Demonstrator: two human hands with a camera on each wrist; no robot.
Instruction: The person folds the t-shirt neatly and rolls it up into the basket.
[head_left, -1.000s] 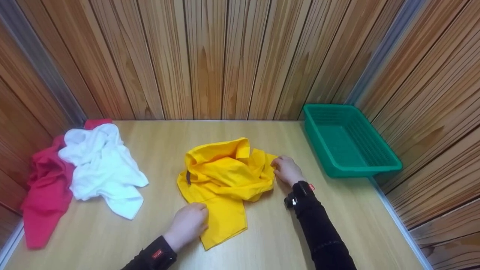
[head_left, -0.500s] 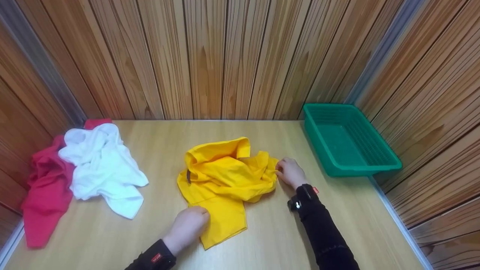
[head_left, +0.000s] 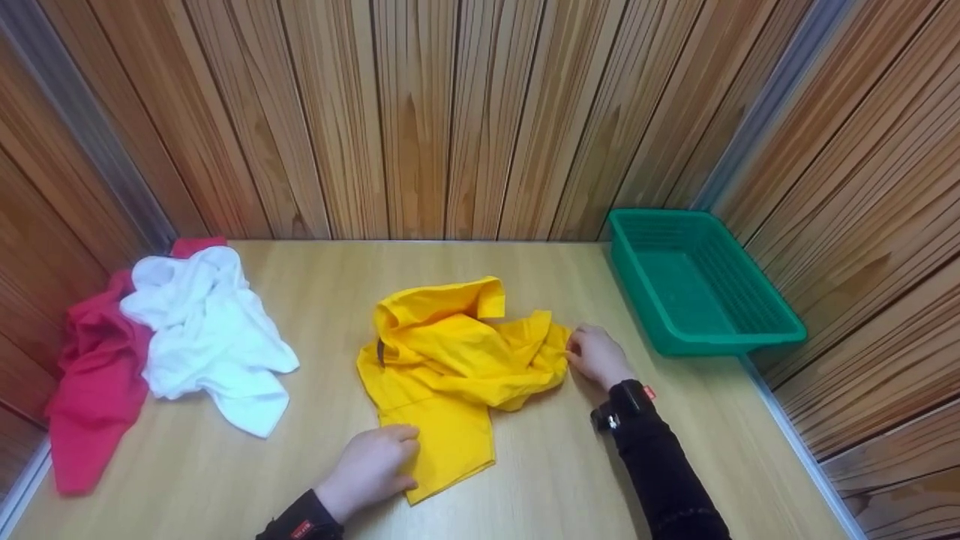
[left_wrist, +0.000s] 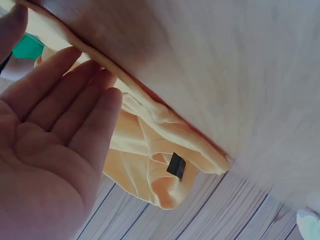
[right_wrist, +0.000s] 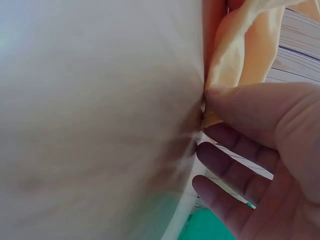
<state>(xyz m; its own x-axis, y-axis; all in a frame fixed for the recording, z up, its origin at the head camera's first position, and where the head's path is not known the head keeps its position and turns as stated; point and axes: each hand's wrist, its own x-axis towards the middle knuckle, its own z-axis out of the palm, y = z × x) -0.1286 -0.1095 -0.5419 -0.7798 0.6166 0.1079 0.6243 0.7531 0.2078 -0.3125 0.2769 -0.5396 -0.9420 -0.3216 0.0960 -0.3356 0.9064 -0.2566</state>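
Rightward, toward the table's right edge, the right hand (head_left: 598, 357) has drawn its end of the yellow garment (head_left: 465, 352) since the earlier frames, so the cloth on that side lies more spread out. Its collar-like fold at the back has barely changed. Across from it, the left hand (head_left: 369, 465) has slipped slightly toward the near left corner, and its fingers have loosened.

Right thumb and forefinger pinch the garment's right end, while the other fingers of that hand stay off it, slightly apart. Left fingers are extended, side by side, palm open and thumb held away; their tips lie at the left side of the flap pointing toward the near edge. Whether they press on the cloth I cannot tell.

Crumpled, the garment rests at the middle of the table (head_left: 322, 345), well apart from its left and right edges. From the left wrist, a dark label (left_wrist: 176, 165) shows on it. Along the left edge a white cloth (head_left: 206, 322) partly covers a red cloth (head_left: 101, 397). At the far right corner sits a green basket (head_left: 739, 343), near the right hand but not touching it
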